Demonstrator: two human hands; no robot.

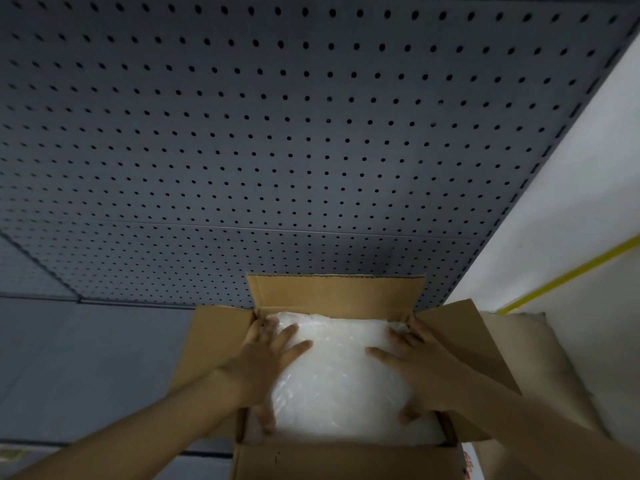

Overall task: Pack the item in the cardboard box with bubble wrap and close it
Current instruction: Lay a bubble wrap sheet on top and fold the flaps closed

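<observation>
An open cardboard box (pixel 337 294) stands at the bottom centre with all its flaps spread outward. White bubble wrap (pixel 341 379) fills its inside and hides whatever lies beneath. My left hand (pixel 268 355) lies flat on the wrap's left side, fingers spread, thumb down along the left edge. My right hand (pixel 414 370) lies flat on the right side, fingers spread toward the far right corner. Both palms press on the wrap without gripping it.
A grey pegboard panel (pixel 277 133) rises behind the box. A grey work surface (pixel 86 358) extends to the left. To the right is a white wall (pixel 571 220) with a yellow stripe (pixel 568 273), and a beige cushion-like object (pixel 540 368) sits beside the right flap.
</observation>
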